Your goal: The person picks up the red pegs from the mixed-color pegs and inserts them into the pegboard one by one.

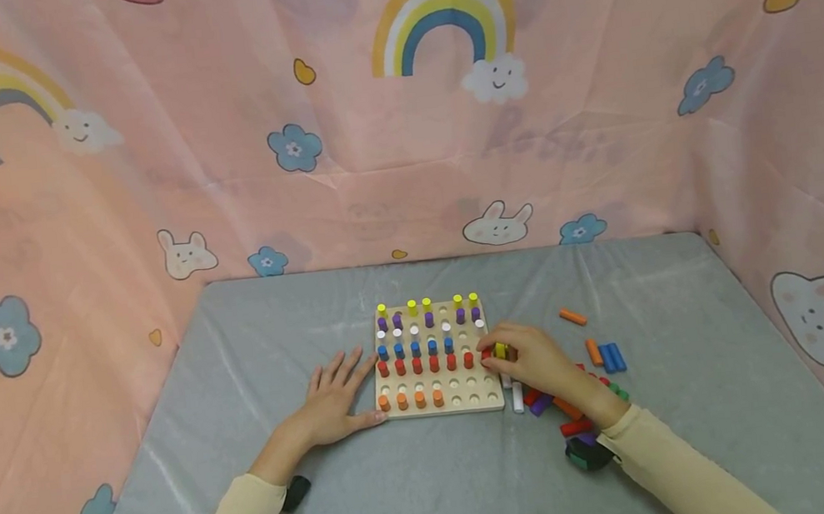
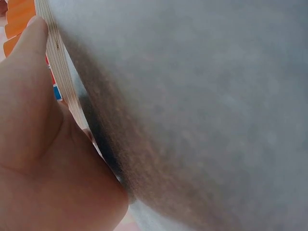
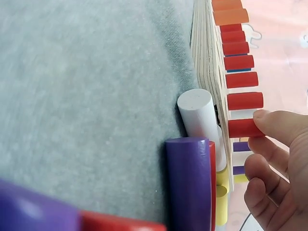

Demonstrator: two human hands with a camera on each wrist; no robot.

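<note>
A wooden pegboard (image 1: 465, 407) lies on the table, with rows of yellow, purple, white, blue, red and orange pegs standing in it. My right hand (image 1: 531, 357) is at the board's right edge. Its thumb and index finger pinch a red peg (image 3: 243, 128) at the right end of the red row, upright in line with the others; the peg's foot meets the board. My left hand (image 1: 334, 403) rests flat on the table with fingers spread, fingertips and thumb right at the board's left edge. An orange peg (image 2: 21, 19) shows beyond the left thumb.
Loose pegs lie right of the board, among them a white peg (image 1: 518, 397), a purple peg (image 3: 190, 183) and a yellow peg (image 3: 221, 204), some under the right forearm. Farther right are an orange peg (image 1: 572, 316) and blue pegs (image 1: 613, 357). A patterned pink curtain (image 1: 374, 185) surrounds the table.
</note>
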